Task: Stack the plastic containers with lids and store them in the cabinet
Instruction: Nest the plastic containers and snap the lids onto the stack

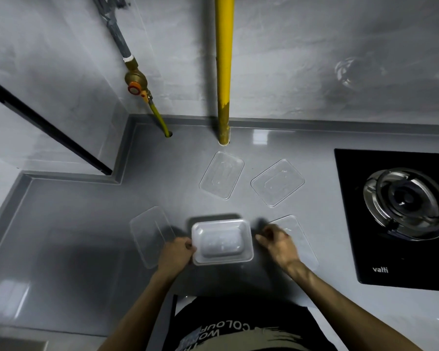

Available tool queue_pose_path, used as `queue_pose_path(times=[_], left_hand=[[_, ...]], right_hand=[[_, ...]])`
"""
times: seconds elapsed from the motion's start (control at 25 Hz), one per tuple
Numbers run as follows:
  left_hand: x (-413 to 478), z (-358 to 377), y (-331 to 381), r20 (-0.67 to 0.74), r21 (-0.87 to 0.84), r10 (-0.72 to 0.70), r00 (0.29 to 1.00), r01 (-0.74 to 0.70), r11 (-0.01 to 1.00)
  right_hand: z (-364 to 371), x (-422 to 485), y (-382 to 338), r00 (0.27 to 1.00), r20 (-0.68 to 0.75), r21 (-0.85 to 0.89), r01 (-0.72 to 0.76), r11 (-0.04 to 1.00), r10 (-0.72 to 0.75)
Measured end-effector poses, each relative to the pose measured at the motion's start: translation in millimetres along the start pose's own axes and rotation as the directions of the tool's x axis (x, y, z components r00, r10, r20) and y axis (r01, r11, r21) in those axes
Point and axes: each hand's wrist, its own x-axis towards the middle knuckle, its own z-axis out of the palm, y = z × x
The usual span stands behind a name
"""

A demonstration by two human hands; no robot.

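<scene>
A clear plastic container (222,241), seemingly several nested ones, is held a little above the grey counter (86,224) near its front edge. My left hand (176,253) grips its left rim. My right hand (276,240) is just off its right side, fingers curled, touching nothing I can make out. Flat clear lids lie around it: one (151,234) at the left, partly under my left hand, one (300,239) under my right hand, and two further back (222,174) (277,182).
A black gas hob (401,219) is set into the counter at the right. A yellow pipe (224,72) and a gas valve with hose (137,84) come down the back wall into the counter. A black frame (48,127) crosses the left corner.
</scene>
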Motion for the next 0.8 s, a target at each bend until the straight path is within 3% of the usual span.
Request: queue_pose_path(times=[0.08,0.12,0.24,0.36,0.6,0.72,0.8], left_hand=[[-2,0,0,0.013,-0.008,-0.015,1.0,0.015,1.0],[-2,-1,-1,0.008,-0.004,-0.024,1.0,0.024,1.0],[1,-4,0,-0.011,0.021,-0.029,1.0,0.03,0.999],[1,-7,6,-0.026,-0.008,-0.029,0.999,0.029,1.0],[5,-8,19,-0.083,-0.107,-0.043,0.996,0.034,0.994],[2,-10,25,-0.156,-0.184,-0.044,0.987,0.015,0.983],[1,-12,30,-0.203,-0.184,-0.022,0.979,-0.016,0.983]], right_hand=[[-14,2,24,0.976,-0.213,-0.299,-0.117,0.947,0.053],[-20,3,34,0.962,-0.249,-0.383,-0.207,0.9,0.115],[-26,2,52,0.936,-0.226,-0.44,-0.344,0.829,0.269],[-22,2,53,0.932,-0.209,-0.429,-0.36,0.828,0.297],[-36,4,48,0.907,-0.145,-0.247,-0.42,0.873,0.395],[-51,0,39,0.924,-0.087,0.027,-0.371,0.928,0.371],[-61,-5,33,0.929,-0.086,0.269,-0.326,0.906,0.36]])
